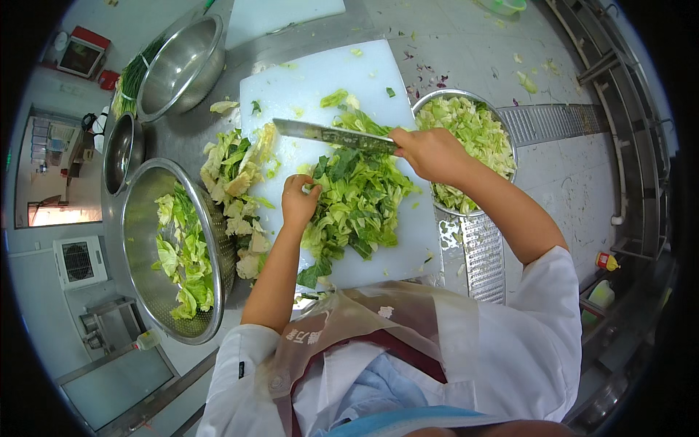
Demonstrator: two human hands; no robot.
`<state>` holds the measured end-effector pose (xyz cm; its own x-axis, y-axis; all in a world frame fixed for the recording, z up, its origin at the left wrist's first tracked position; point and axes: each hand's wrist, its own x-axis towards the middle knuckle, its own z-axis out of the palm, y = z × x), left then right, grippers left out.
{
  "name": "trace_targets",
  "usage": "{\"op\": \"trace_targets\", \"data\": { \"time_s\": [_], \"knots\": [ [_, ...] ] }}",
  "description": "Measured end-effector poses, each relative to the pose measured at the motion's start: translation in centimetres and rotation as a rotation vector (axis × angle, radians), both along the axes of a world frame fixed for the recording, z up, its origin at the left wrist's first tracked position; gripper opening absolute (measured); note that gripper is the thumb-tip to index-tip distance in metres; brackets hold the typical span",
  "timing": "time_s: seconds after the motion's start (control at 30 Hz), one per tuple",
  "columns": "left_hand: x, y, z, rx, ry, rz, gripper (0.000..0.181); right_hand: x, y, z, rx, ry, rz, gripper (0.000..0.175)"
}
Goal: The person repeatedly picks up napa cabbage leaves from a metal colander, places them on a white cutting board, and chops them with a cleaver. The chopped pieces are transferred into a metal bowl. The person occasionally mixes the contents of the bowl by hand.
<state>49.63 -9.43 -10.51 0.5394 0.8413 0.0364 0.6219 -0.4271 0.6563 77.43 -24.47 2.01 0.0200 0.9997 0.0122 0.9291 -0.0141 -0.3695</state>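
Observation:
A cleaver [333, 134] is gripped in my right hand [428, 153], its broad blade pointing left across the far side of a pile of chopped leafy greens [357, 205]. The pile lies on a white plastic cutting board [420, 251]. At the pile's left edge is my left hand [300, 202], with its fingers curled in and the thumb near them; whether it pinches a leaf cannot be made out. Pale trimmings and leaf stumps [235, 180] are heaped along the board's left edge.
On the left stands a perforated steel colander [224, 257] with larger leaves inside. Behind it are a small steel bowl [124, 153], a large steel bowl [183, 65] and tied green stalks [131, 82]. A steel bowl of cut greens [464, 147] is at the right, by a floor drain grate [557, 123].

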Motion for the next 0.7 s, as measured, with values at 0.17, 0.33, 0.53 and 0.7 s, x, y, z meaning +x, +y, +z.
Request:
{"op": "trace_targets", "data": {
  "time_s": [0.17, 0.33, 0.53, 0.7],
  "knots": [
    [0.4, -1.3, -1.3, 0.068, -0.006, 0.022, 0.019, -2.8, 0.2, -3.1, -0.261, -0.088, 0.037, 0.018],
    [0.7, -1.7, -0.3, 0.002, -0.014, -0.034, 0.023, -3.4, 1.6, -5.4, -0.343, -0.032, -0.012, 0.021],
    [-4.5, -2.0, 3.8, 0.139, -0.167, -0.054, 0.023, -3.6, 0.9, -2.5, -0.159, 0.019, -0.002, 0.021],
    [-10.1, -5.9, 5.0, -0.02, -0.127, 0.035, 0.02, -7.3, 2.4, -4.7, -0.236, -0.061, 0.113, 0.023]
  ]
}}
